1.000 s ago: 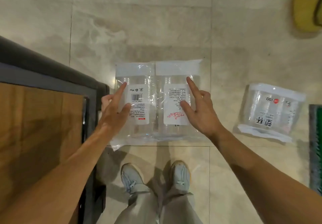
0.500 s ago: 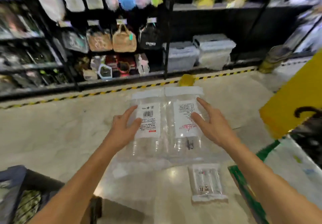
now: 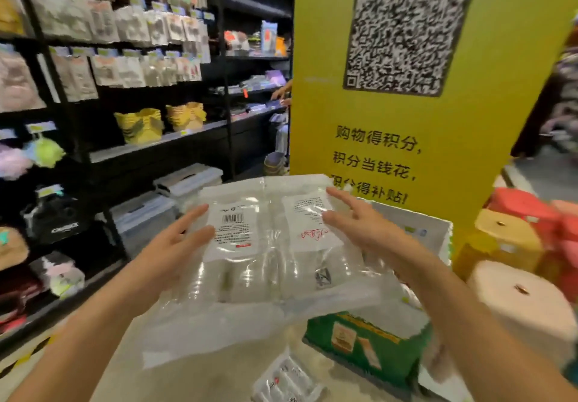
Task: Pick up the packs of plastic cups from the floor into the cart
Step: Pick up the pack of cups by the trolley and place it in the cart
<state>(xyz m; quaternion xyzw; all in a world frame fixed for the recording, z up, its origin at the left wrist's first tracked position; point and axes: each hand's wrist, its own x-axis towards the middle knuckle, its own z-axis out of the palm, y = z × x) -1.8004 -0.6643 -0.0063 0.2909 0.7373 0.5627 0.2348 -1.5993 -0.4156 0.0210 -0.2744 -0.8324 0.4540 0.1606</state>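
Note:
Two clear packs of plastic cups are held side by side in the air at chest height. The left pack [image 3: 233,232] has a white barcode label, the right pack [image 3: 309,229] a label with red script. My left hand [image 3: 175,242] grips the left pack's outer edge, thumb and forefinger on top. My right hand [image 3: 359,229] grips the right pack's outer edge the same way; the other fingers are hidden beneath. A third pack of cups [image 3: 286,383] lies on the floor below. The cart is out of view.
A yellow sign with a QR code [image 3: 406,104] stands straight ahead. Black shelves of goods [image 3: 140,151] run along the left. A green box [image 3: 366,342] sits on the floor under the packs, and round stools [image 3: 516,301] crowd the right. A person's hand [image 3: 281,92] reaches by the shelves.
Both hands have lifted the two packs off the floor to chest height. The view has swung up from the floor and cart to the shelves and the yellow sign.

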